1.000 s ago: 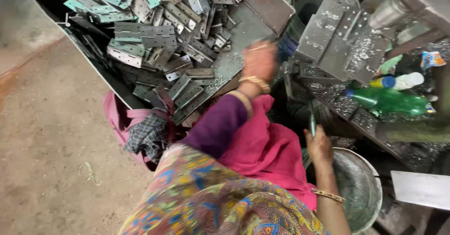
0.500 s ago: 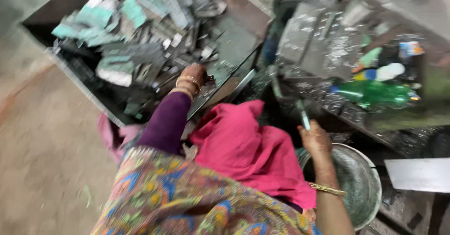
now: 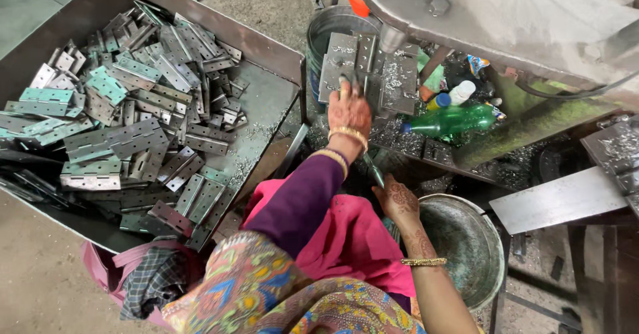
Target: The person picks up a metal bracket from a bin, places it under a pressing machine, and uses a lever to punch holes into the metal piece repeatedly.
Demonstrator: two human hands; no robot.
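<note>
A concrete floor (image 3: 40, 287) runs under everything, grey and dusty, with a workshop press rising at the upper right. The press (image 3: 506, 14) is the largest thing, a heavy grey metal body with a round ram coming down over its bed. Left of it stands a big open sheet-metal bin (image 3: 266, 101), tilted corner-on, heaped with flat steel hinges (image 3: 133, 127), far too many to count, lying at all angles.

Below the ram sits the die plate (image 3: 363, 71), a flat grey block strewn with metal chips. On it lies a hinge leaf (image 3: 365, 57) whose long axis runs up and down in the view, pointing away from the person toward the press. The left hand (image 3: 349, 111) rests flat on that leaf, fingers stretched forward over it, pressing rather than gripping.

Two round metal pails are in view: one (image 3: 333, 27) behind the die plate, and one (image 3: 466, 254) beside the person's knee, empty-looking and dull green inside. The right hand (image 3: 398, 201) hovers at the rim of this nearer pail, closed around a thin metal rod (image 3: 374, 171) that slants up to the left toward the die.

One green plastic bottle (image 3: 452, 121) lies on its side right of the die plate, cap pointing left. A plaid cloth (image 3: 150, 281) lies bunched on the floor by the bin.
</note>
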